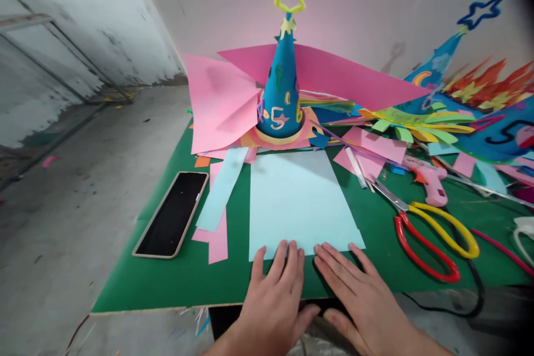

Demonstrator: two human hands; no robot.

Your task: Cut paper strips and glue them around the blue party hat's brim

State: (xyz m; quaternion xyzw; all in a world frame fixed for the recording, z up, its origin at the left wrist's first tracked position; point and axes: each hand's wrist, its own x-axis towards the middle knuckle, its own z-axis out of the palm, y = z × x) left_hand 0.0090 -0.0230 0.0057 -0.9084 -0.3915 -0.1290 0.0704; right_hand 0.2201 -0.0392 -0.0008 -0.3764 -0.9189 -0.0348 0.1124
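A pale blue sheet of paper [298,200] lies flat on the green tabletop [175,281] in front of me. My left hand [275,292] rests at its near edge, fingers stretched out and fingertips touching the paper. Beside it my right hand [354,289] lies flat with its fingers extended over the sheet's near right edge. Neither hand holds anything. Scissors [403,211] with one red and one yellow handle lie open to the right of the sheet. Behind the paper stands a blue cone hat [280,94] with a white 5 and a yellow pipe-cleaner shape on top.
A phone [172,217] and paper strips [225,189] lie to the left. A pink glue gun [431,181], a white marker [355,168] and paper scraps are on the right. Pink sheets [221,100] lean at the back. More decorated hats [438,67] stand at the far right.
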